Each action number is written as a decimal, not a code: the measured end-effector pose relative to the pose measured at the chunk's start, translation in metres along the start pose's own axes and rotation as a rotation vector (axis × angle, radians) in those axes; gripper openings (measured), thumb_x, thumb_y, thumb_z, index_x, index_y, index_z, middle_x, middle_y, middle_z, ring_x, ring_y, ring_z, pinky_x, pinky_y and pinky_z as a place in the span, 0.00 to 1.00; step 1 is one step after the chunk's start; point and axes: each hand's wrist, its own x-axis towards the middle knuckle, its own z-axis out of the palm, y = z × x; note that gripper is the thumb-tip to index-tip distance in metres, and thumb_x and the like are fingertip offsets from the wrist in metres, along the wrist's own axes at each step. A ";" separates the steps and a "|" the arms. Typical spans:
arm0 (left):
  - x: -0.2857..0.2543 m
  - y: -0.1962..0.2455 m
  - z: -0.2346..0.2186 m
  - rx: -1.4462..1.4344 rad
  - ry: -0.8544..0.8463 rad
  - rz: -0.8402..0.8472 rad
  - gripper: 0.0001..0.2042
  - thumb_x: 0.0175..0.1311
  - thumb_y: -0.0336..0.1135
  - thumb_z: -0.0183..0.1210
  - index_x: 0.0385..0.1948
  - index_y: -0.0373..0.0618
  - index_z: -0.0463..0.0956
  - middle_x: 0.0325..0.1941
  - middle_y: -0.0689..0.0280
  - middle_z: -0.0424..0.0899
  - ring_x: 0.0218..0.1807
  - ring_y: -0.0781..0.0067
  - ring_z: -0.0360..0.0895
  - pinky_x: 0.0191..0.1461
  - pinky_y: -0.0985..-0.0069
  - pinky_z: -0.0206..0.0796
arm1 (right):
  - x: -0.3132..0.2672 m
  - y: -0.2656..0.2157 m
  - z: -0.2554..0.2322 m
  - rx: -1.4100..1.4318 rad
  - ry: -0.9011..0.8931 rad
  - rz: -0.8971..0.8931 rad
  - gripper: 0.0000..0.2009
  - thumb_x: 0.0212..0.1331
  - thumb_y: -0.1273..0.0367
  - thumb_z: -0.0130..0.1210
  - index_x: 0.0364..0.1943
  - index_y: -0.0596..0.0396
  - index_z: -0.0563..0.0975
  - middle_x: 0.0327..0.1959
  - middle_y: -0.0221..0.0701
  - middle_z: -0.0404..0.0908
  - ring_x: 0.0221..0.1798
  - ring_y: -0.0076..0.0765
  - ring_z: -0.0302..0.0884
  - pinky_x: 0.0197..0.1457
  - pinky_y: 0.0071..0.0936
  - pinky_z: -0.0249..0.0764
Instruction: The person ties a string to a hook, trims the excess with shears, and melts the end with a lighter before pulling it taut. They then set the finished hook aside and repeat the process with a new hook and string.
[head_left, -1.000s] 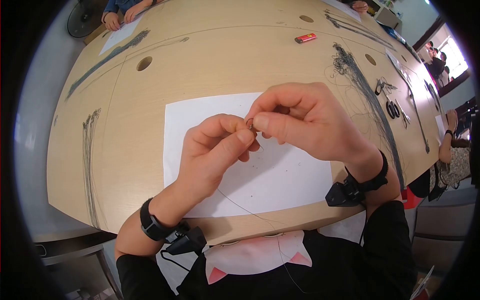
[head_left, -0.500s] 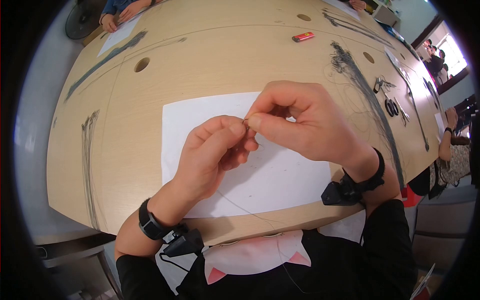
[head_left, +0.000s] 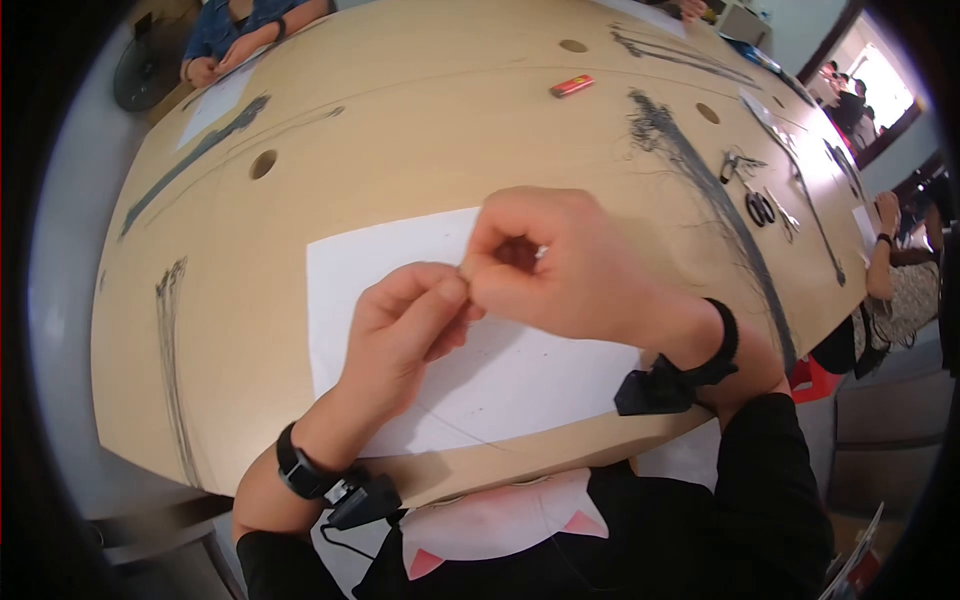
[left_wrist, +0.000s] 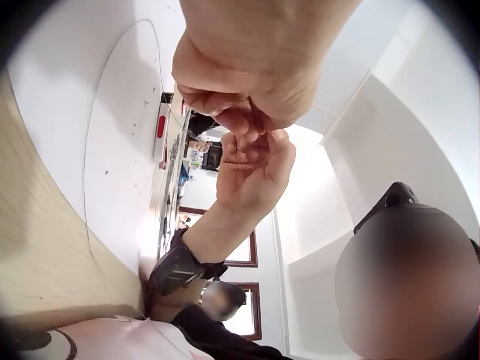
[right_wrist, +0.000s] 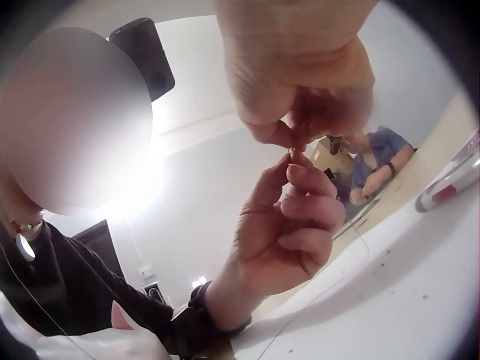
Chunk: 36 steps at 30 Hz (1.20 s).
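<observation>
Both hands meet fingertip to fingertip a little above a white paper sheet (head_left: 540, 370). My left hand (head_left: 455, 287) pinches a thin dark thread (head_left: 440, 415) between thumb and forefinger; the thread trails down over the sheet towards my chest. My right hand (head_left: 478, 277) is curled tight, its thumb and forefinger pinching a tiny ring-like piece (right_wrist: 295, 154) against the left fingertips. From above, the piece is almost hidden by the fingers. The left wrist view shows the left hand (left_wrist: 247, 75) above the right hand (left_wrist: 255, 165). The right wrist view shows the right hand (right_wrist: 300, 67) above the left hand (right_wrist: 292, 225).
The sheet lies on a large wooden table (head_left: 400, 120) with round holes (head_left: 263, 164). Long bundles of dark thread (head_left: 690, 150) lie to the right and another bundle (head_left: 170, 340) to the left. A red lighter (head_left: 571, 86) and scissors (head_left: 760, 207) lie farther off. Other people (head_left: 240, 40) sit around the table.
Both hands have shifted slightly left and down in the view, still joined at the fingertips. The right hand has curled tighter, and the small ring seen earlier is now nearly covered.
</observation>
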 end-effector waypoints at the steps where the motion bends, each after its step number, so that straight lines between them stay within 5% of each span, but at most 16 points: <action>1: 0.000 0.000 -0.001 0.021 -0.004 0.002 0.04 0.55 0.32 0.51 0.27 0.44 0.73 0.25 0.68 0.75 0.23 0.85 0.66 0.24 0.89 0.57 | 0.000 -0.002 -0.001 -0.009 -0.009 0.044 0.03 0.44 0.76 0.50 0.18 0.59 0.70 0.16 0.25 0.70 0.19 0.15 0.64 0.20 0.13 0.61; 16: 0.000 -0.007 -0.001 0.265 0.012 0.241 0.03 0.52 0.24 0.52 0.27 0.39 0.72 0.27 0.69 0.76 0.29 0.86 0.69 0.30 0.88 0.61 | 0.002 -0.005 -0.004 0.042 -0.114 0.261 0.03 0.44 0.76 0.48 0.18 0.59 0.70 0.15 0.23 0.69 0.18 0.12 0.59 0.18 0.12 0.55; 19: -0.002 0.000 0.002 0.143 0.035 0.117 0.03 0.53 0.25 0.51 0.28 0.39 0.72 0.27 0.68 0.76 0.30 0.84 0.70 0.30 0.87 0.62 | 0.002 -0.003 -0.006 0.125 -0.093 0.260 0.04 0.45 0.75 0.48 0.18 0.59 0.70 0.16 0.23 0.69 0.19 0.12 0.60 0.19 0.12 0.56; 36: 0.002 -0.007 -0.004 0.106 0.016 0.101 0.04 0.53 0.28 0.53 0.28 0.40 0.72 0.26 0.68 0.75 0.27 0.85 0.68 0.26 0.88 0.60 | 0.001 -0.002 -0.001 -0.018 -0.076 0.176 0.04 0.46 0.76 0.48 0.18 0.60 0.70 0.16 0.24 0.70 0.19 0.12 0.61 0.19 0.11 0.58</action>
